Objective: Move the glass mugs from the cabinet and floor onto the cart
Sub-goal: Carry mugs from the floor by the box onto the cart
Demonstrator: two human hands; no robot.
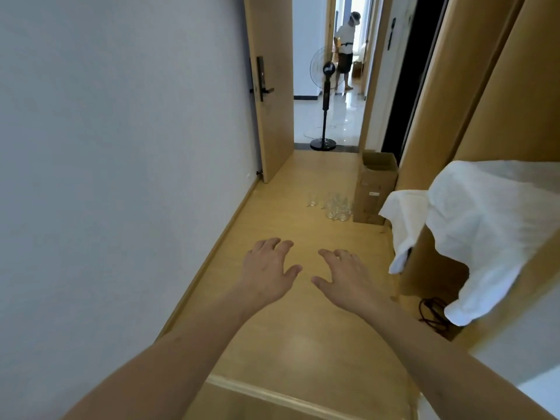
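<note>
Several clear glass mugs [331, 206] stand in a cluster on the wooden floor, next to a cardboard box. My left hand [268, 268] and my right hand [344, 275] are stretched out in front of me, palms down, fingers spread and loosely bent, holding nothing. Both hands hover well short of the mugs, with bare floor between. No cart is in view.
A tall cardboard box [374, 189] stands right of the mugs. White cloth [485, 225] drapes over wooden furniture on the right, with a dark cable [433, 313] on the floor below. A wooden door [269, 86] stands open ahead; a standing fan [324, 95] and a person [345, 50] are beyond.
</note>
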